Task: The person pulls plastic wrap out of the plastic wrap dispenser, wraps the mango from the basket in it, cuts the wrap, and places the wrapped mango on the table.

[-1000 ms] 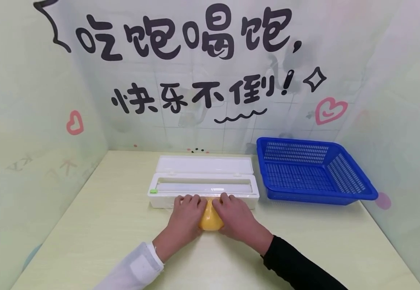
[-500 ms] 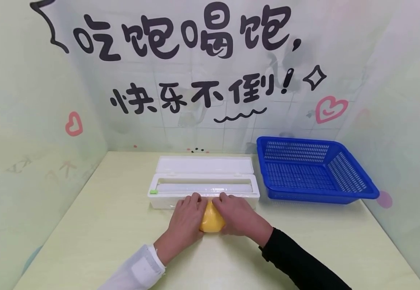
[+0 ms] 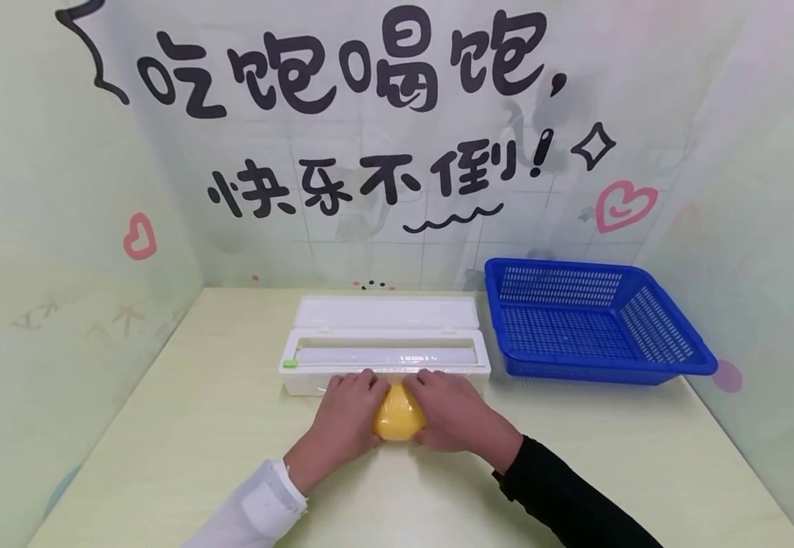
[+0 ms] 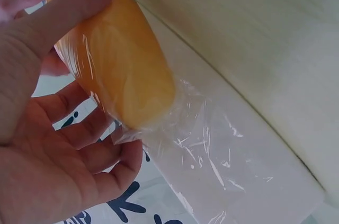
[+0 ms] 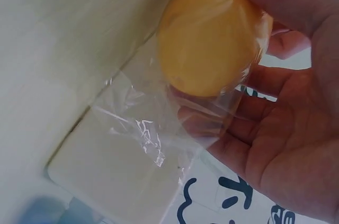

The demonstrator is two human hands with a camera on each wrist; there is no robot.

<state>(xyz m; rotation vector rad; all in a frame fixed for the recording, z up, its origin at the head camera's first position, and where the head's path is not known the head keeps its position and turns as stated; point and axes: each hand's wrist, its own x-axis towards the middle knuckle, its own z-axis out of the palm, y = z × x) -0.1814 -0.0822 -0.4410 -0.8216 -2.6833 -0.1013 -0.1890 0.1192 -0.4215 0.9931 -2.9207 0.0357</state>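
Fingers of left hand [image 3: 343, 411]: curled round one side of a smooth, rounded, yellow-orange object [image 3: 399, 418], with thumb across its surface.
Fingers of right hand [image 3: 450, 411]: curled round the opposite side, with thumb laid over likewise.
Backdrop [image 3: 369, 259]: pale printed sheeting, lettered in black, dotted with pink hearts.
Tabletop [image 3: 184, 411]: pale, faintly wood-grained, spread beneath everything.
Basket [image 3: 598, 371]: blue, rectangular, perforated plastic, standing right of the dispenser.
Dispenser [image 3: 386, 312]: long white plastic box, lid folded back towards the backdrop, with a pale roll [image 3: 369, 355] lying lengthwise inside.
Sleeves: black on right arm [image 3: 547, 491], white on left [image 3: 269, 498].
Film [image 4: 212, 144]: clear, shiny, wrinkled plastic, covering the object and spreading loosely past its end.
Yellow-orange object: held between both hands, just before the middle of the dispenser's front.
Tab [image 3: 290, 364]: small, bright green, at the dispenser's left front corner.
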